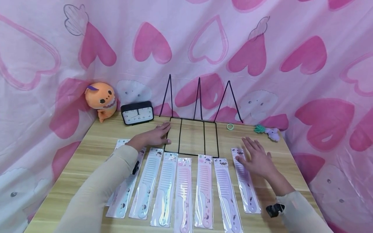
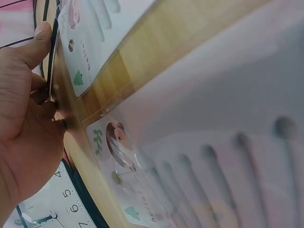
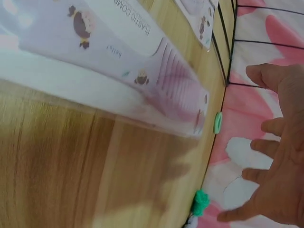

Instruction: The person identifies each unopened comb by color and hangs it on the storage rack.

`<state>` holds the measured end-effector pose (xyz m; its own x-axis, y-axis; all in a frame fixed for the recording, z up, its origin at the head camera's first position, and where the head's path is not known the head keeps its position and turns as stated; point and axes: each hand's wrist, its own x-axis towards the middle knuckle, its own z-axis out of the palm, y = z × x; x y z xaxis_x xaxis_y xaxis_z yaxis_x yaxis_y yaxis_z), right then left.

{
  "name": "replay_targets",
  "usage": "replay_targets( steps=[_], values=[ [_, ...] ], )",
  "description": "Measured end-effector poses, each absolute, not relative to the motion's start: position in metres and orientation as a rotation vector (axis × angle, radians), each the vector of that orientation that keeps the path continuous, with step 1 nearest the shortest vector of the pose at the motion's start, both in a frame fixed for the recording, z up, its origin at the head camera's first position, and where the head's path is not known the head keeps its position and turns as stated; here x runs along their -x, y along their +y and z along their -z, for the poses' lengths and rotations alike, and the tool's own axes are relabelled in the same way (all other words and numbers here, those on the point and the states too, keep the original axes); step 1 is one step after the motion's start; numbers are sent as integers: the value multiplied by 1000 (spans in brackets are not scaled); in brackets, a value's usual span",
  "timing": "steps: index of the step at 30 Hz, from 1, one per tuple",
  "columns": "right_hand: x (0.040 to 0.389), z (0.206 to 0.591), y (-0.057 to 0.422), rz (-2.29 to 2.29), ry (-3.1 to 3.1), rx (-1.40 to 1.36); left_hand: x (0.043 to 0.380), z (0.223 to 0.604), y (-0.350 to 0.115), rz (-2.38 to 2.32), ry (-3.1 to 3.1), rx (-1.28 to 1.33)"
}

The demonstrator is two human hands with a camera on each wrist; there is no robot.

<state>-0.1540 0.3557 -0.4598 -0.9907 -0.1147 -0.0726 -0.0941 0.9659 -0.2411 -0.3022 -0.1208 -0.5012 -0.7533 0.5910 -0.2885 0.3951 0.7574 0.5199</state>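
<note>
Spreading empty right hand above wooden table, left hand at rack, grip unclear, pink heart curtain

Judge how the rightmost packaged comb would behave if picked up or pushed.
The comb is probably light: it looks slim and is marked PLASTIC COMB. Glossily wrapped, it may slide easily when pushed. Lying flat, it seems unlikely to roll or tip.

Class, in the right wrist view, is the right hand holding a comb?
No, the right hand is spread open, apart from the purple comb.
</note>
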Motion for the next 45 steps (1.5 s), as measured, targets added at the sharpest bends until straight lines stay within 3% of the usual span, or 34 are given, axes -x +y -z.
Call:
replay_targets(
  steps=[12,27,45],
  values=[
    [174,483,381,645,3008,280,301,500,-125,-625,2505,-728],
    [202,501,395,869,2789,-111,299,503,-127,-622,2504,-718],
    [204,503,386,942,2832,-210,299,498,-124,-626,2496,-701]
  ],
)
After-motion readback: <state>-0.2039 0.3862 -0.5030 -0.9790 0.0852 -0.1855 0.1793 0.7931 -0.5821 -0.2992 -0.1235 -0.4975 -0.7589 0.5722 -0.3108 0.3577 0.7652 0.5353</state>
